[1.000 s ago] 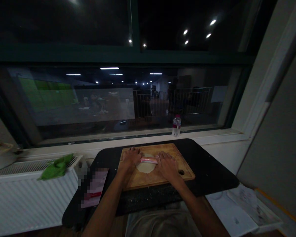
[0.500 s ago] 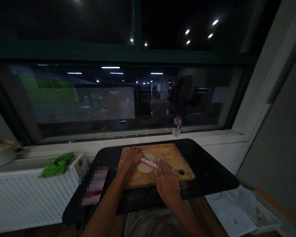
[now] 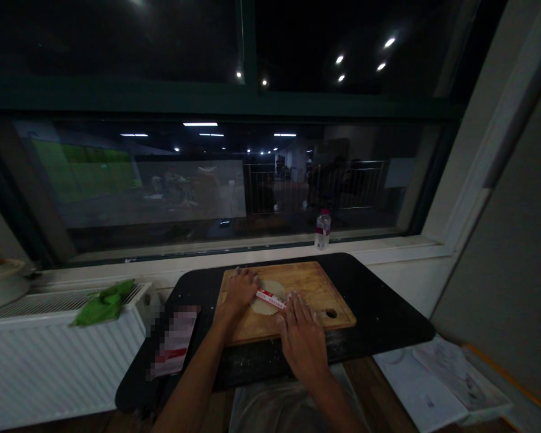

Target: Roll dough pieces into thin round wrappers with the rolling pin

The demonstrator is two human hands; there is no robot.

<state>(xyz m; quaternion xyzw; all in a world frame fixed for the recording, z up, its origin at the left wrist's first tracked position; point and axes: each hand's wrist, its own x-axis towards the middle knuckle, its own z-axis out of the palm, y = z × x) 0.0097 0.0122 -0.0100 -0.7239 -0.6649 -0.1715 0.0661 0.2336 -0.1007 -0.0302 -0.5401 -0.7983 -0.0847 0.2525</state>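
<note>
Two ends covered: left hand (image 3: 243, 288) and right hand (image 3: 303, 337) sit over the red-and-white rod (image 3: 271, 299) (whether either grip closes, can't tell), which slants across flat dough (image 3: 262, 307) on the wooden board (image 3: 311, 278).

Smooth matt dough (image 3: 262, 306), wooden board (image 3: 309, 285), plastic bottle (image 3: 323, 231)

Your left hand (image 3: 242, 288) and right hand (image 3: 303, 331) rest on opposite ends of a slim red-and-white roller (image 3: 271, 299), slanting across flat, pale round dough (image 3: 262, 308) on a brown wooden board (image 3: 309, 279).
</note>
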